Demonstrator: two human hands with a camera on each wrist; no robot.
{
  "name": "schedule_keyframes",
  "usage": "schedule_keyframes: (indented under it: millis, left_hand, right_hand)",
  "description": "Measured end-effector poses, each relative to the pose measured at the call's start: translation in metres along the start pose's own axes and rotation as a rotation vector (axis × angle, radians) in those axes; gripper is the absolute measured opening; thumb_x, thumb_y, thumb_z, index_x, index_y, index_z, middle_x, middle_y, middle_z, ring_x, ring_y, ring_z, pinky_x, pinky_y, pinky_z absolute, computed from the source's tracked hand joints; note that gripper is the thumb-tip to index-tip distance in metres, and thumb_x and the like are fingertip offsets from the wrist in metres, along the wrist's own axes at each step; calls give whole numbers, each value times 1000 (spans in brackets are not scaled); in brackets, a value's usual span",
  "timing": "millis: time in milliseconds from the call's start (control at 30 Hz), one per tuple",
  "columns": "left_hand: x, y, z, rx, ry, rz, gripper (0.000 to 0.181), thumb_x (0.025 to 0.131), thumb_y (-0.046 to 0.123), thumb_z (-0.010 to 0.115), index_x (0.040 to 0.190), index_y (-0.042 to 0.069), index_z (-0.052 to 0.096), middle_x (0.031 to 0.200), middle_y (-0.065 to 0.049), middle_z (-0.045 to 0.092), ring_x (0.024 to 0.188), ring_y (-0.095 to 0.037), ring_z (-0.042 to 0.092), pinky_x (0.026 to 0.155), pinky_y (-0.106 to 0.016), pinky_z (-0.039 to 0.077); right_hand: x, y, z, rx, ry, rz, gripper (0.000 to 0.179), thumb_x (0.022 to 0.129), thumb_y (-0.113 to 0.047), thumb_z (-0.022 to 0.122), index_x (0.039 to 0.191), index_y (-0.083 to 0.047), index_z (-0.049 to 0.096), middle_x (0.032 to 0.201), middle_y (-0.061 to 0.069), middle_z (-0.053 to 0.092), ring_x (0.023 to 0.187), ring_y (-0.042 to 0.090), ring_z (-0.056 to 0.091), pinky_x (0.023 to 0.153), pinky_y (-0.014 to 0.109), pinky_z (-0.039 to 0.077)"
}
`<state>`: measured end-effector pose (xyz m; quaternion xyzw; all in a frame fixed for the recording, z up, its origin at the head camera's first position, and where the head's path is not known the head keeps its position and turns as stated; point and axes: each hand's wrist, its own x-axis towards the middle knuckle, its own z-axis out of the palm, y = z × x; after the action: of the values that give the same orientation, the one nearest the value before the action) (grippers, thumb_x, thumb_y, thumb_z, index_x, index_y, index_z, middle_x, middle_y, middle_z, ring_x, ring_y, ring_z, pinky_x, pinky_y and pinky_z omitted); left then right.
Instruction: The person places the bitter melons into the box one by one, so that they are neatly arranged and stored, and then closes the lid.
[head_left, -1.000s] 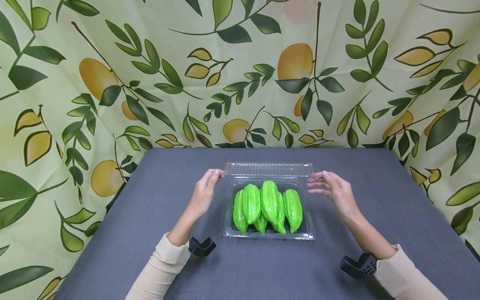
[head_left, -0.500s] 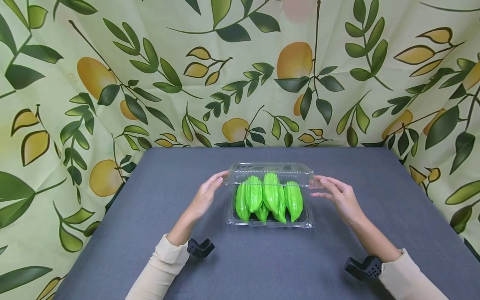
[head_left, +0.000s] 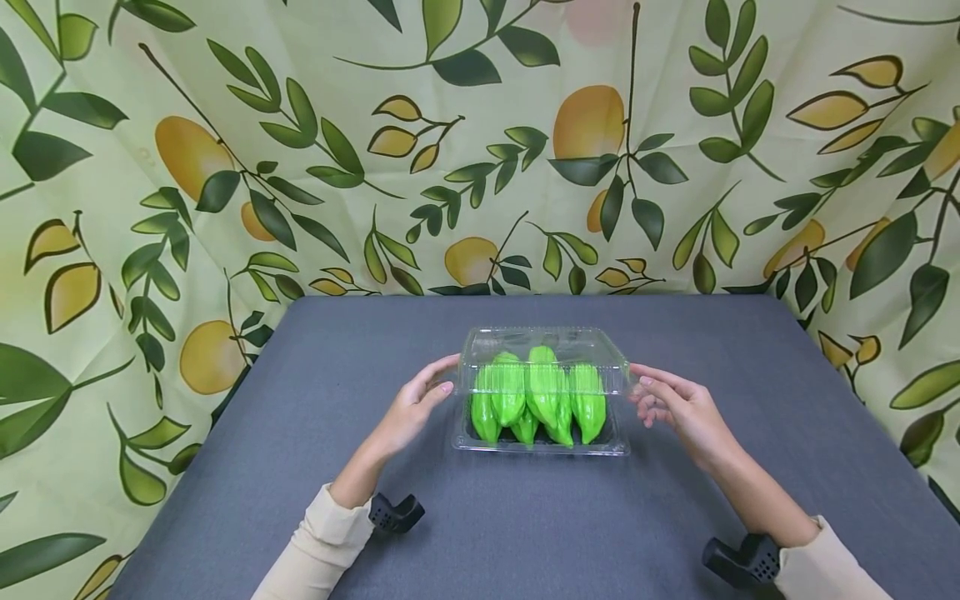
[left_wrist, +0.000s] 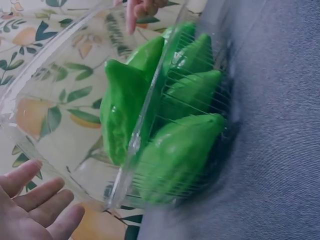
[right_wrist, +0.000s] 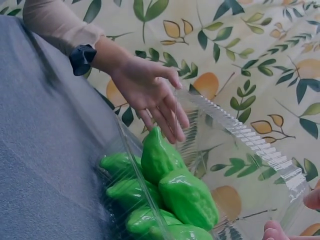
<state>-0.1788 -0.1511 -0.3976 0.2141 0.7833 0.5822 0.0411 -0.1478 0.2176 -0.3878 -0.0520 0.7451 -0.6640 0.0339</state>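
Observation:
In the head view a clear plastic clamshell box (head_left: 540, 447) lies on the table, with several bright green, ridged, tapering fruits or vegetables (head_left: 542, 383) inside. Its hinged lid (head_left: 543, 337) slants over them, partway down, its front edge still above the base. At the lid's left side my left hand (head_left: 411, 406) touches it with its fingertips, fingers loosely extended. On the other side, my right hand (head_left: 688, 412) has a straight index finger against the lid's right edge; its lower fingers bend inward. From the left wrist, the lid (left_wrist: 65, 100) looks raised beside the green pieces (left_wrist: 180, 155).
A dark grey cloth table (head_left: 510, 533) carries the box. Behind and beside it hangs a curtain (head_left: 480, 150) printed with leaves and orange fruit. Black wrist devices (head_left: 396, 513) sit at both cream sleeves (head_left: 326, 533).
The lid has swung from nearly upright forward and down over the green pieces. Both hands have come nearer with it, and the right hand's lower fingers have bent. The base has slid slightly away.

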Motion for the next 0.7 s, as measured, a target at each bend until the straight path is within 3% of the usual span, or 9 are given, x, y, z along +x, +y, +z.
schedule_keyframes:
  millis: [67,133,233,367,700]
  left_hand:
    - [-2,-1,1,-22,-7,5,46,100,11,43,143,-4,37,151,-24,37,139,-43,37,105,-16,40]
    - [-4,-1,1,-24,-10,13,47,100,10,44,143,-6,36,151,-26,36,138,-46,37,104,-14,40]
    - [-6,-3,2,-15,-12,23,47,99,9,44,143,-7,35,150,-27,35,137,-47,37,110,-32,43]
    - [-8,-5,4,-2,-5,34,47,99,9,46,142,-5,36,150,-26,36,138,-47,36,112,-57,35]
    - [-14,-11,8,44,-15,93,52,95,4,56,142,-5,36,148,-27,38,139,-43,34,111,-59,35]
  right_hand:
    - [-2,0,1,-18,2,21,30,100,-25,51,128,-13,56,83,-10,67,66,6,58,58,23,50]
    - [-3,0,1,-47,-6,36,42,101,-26,51,135,-3,49,83,-11,66,65,6,57,58,24,50]
    - [-4,1,2,-76,-20,53,53,101,-26,51,140,7,40,83,-11,64,65,5,56,59,25,50]
    - [-7,2,2,-82,-40,58,57,100,-24,51,143,10,35,85,-10,63,66,5,55,59,24,50]
    - [-14,12,1,-74,-70,51,58,98,-17,55,143,12,32,83,-15,63,64,4,53,60,23,49]
